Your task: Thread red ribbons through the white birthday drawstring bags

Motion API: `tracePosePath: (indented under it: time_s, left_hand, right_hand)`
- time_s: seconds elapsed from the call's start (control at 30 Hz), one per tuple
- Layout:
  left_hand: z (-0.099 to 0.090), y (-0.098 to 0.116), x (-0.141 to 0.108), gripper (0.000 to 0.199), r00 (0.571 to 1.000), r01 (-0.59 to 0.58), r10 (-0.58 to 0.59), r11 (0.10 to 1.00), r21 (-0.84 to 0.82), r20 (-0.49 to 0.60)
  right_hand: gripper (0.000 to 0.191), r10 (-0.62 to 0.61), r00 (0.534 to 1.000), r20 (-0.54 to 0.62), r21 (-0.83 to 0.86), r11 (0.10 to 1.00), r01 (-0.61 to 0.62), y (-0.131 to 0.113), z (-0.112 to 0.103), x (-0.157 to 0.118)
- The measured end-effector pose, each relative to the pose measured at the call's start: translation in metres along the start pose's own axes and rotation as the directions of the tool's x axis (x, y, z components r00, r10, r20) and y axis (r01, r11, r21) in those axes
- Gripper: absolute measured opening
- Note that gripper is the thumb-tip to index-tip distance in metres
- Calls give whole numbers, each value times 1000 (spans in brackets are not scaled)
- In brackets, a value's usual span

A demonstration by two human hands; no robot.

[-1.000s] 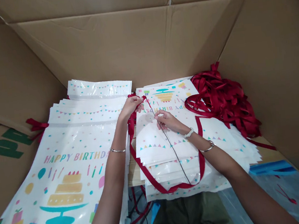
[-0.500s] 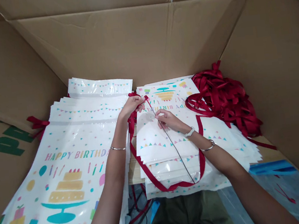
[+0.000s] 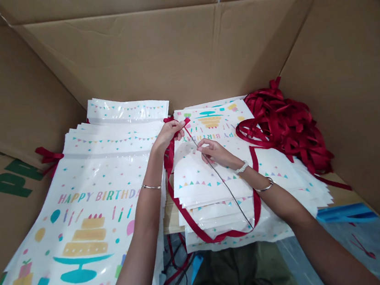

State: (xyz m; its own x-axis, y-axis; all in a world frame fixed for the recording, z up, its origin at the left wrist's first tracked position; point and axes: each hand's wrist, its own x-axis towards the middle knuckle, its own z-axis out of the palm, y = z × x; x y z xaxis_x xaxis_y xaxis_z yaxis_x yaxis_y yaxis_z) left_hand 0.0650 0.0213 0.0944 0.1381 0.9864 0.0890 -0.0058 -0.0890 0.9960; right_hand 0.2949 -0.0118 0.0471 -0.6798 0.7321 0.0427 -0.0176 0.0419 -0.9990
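A flat red satin ribbon (image 3: 222,236) loops around a stack of white plastic birthday bags (image 3: 210,191), one end pinched in the closed left hand (image 3: 170,133). The nearly closed right hand (image 3: 214,152) grips a thin dark wire (image 3: 228,186), its lower tip further right than earlier. A tangled heap of red ribbons (image 3: 287,126) remains beside the stack.

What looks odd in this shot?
The right stack of bags lies turned opposite to the left stack: its birthday print reads upside down here, while the left one's reads upright.
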Motion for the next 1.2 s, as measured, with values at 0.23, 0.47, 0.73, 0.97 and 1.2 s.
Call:
tracePosePath:
  time_s: [0.23, 0.47, 0.73, 0.97, 1.2]
  left_hand:
    - [11, -1, 4, 50, 998, -5, -2, 996, -94, -70]
    - [10, 10, 1, 38, 1000, 12, -12, 992, -124, -1]
    - [5, 17, -9, 28, 999, -24, 22, 998, -61, -24]
    - [4, 6, 0, 33, 995, -82, 75, 989, -119, -64]
    - [16, -4, 8, 21, 999, -31, 17, 902, -430, -36]
  right_hand:
    - [41, -55, 998, -42, 3, 998, 55, 5, -3, 2]
    - [44, -55, 995, -82, 1, 998, 56, 4, -6, 2]
    - [41, -68, 994, -81, 3, 998, 68, 3, -6, 1]
    - [41, -71, 996, -56, 11, 997, 72, -7, -3, -3]
    - [44, -113, 991, -77, 31, 993, 116, -1, -4, -3]
